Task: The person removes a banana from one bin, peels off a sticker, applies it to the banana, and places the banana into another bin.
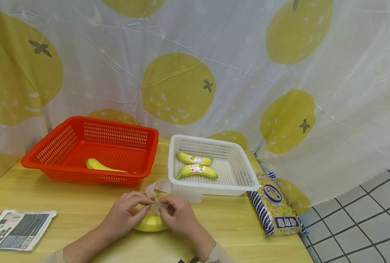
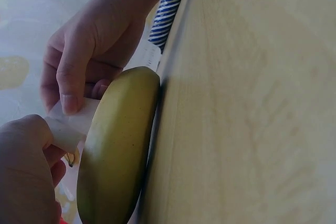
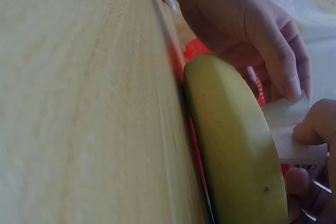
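A yellow banana [image 1: 151, 224] lies on the table just in front of my hands; in the left wrist view the banana [image 2: 119, 148] shows no label on its near side. My left hand [image 1: 126, 212] pinches a whitish strip of label paper [image 1: 163, 185] between thumb and forefinger above the banana. From the other side, my right hand [image 1: 181, 216] pinches the same label strip. Both hands meet over it, and the right wrist view shows small print on the white label strip [image 3: 294, 129]. Part of the strip trails toward the white basket [image 1: 211, 190].
Two labelled bananas [image 1: 198, 171] lie inside the white basket. At the left stands a red basket [image 1: 89, 175] with an unlabelled-looking banana [image 1: 99, 165]. A bag of pasta [image 1: 275, 204] lies at the right table edge, a flat printed packet [image 1: 18, 230] at the left.
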The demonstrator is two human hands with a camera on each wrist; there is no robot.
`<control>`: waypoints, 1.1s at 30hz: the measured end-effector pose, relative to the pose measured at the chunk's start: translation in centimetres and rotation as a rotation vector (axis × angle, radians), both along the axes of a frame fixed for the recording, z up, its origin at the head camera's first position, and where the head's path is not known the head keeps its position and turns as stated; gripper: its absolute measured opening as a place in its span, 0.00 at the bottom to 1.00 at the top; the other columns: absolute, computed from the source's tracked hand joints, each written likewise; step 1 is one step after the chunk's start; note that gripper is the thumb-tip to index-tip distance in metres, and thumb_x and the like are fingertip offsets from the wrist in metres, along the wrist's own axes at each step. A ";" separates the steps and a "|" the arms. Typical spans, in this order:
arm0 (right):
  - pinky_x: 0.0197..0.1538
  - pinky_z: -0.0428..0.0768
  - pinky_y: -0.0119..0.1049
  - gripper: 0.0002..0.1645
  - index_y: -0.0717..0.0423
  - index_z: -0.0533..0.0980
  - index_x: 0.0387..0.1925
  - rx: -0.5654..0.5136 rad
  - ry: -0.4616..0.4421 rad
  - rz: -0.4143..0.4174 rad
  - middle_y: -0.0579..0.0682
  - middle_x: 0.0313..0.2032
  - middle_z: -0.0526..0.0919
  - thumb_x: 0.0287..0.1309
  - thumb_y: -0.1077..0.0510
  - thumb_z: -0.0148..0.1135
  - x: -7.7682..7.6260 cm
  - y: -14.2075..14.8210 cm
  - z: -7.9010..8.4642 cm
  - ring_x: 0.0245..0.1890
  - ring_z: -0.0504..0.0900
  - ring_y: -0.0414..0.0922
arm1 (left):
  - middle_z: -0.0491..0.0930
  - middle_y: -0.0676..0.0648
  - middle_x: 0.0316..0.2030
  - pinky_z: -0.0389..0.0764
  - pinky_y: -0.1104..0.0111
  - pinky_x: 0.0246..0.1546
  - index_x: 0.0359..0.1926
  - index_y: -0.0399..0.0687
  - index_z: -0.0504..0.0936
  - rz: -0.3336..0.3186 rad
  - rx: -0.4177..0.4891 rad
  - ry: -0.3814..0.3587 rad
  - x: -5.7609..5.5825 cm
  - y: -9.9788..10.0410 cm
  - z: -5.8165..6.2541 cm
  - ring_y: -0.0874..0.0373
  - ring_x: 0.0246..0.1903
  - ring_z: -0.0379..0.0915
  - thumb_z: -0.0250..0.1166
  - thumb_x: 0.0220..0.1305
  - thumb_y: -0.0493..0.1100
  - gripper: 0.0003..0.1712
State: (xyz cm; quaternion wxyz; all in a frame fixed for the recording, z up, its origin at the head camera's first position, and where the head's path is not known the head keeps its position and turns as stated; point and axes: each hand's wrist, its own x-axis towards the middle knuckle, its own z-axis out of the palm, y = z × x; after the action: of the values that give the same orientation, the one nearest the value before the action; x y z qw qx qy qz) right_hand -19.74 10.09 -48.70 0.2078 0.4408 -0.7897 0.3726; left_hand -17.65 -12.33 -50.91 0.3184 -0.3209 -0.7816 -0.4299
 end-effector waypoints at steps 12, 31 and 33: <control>0.32 0.71 0.15 0.06 0.55 0.83 0.40 0.003 -0.015 -0.015 0.43 0.30 0.84 0.62 0.64 0.71 0.1 0.0 0.0 0.27 0.72 0.30 | 0.86 0.59 0.41 0.70 0.75 0.46 0.41 0.57 0.88 0.023 -0.006 -0.043 0.2 0.0 0.1 0.64 0.43 0.80 0.77 0.52 0.31 0.19; 0.32 0.72 0.17 0.10 0.58 0.83 0.43 -0.009 -0.093 -0.051 0.47 0.31 0.83 0.60 0.69 0.69 0.3 0.1 0.0 0.27 0.72 0.32 | 0.85 0.61 0.42 0.70 0.75 0.49 0.41 0.56 0.87 0.034 -0.003 -0.061 0.3 -0.1 0.1 0.64 0.45 0.80 0.77 0.52 0.31 0.18; 0.32 0.72 0.17 0.10 0.58 0.83 0.43 -0.008 -0.095 -0.049 0.47 0.30 0.83 0.60 0.69 0.69 0.2 0.1 0.0 0.26 0.72 0.34 | 0.85 0.61 0.42 0.70 0.75 0.49 0.42 0.57 0.87 0.035 -0.004 -0.061 0.3 -0.1 0.1 0.64 0.45 0.80 0.77 0.52 0.31 0.19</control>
State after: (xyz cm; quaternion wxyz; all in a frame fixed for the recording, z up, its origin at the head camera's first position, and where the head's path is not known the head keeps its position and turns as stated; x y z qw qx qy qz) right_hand -19.49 10.18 -48.65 0.1809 0.4021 -0.8078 0.3911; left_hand -17.34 -12.43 -50.85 0.3013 -0.2943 -0.7973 -0.4324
